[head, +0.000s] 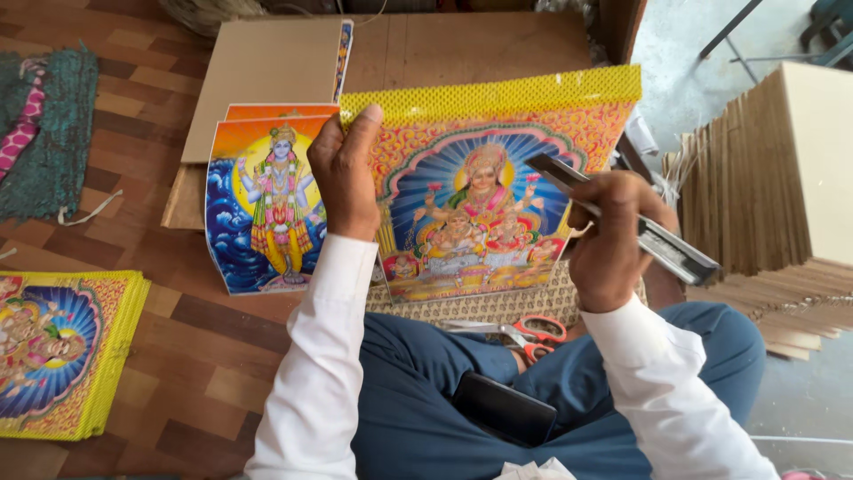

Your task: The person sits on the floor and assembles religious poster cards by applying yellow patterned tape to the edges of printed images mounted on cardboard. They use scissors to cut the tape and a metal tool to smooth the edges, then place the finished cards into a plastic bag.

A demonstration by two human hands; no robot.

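Left hand (342,173) pinches the top-left edge of a yellow-bordered print (484,178) lying on the floor. Right hand (609,240) grips a stapler (640,227) over the print's right edge, beside stacked boards (773,178).

A small workshop on the floor where bright pictures get put together.

A pile of yellow-edged prints (62,356) sits at the lower left on the wooden floor (204,356). Flat cardboard sheets (258,71) lie at the top, and a big stack of brown boards (764,178) stands at the right. Red scissors (533,333) rest near the middle.
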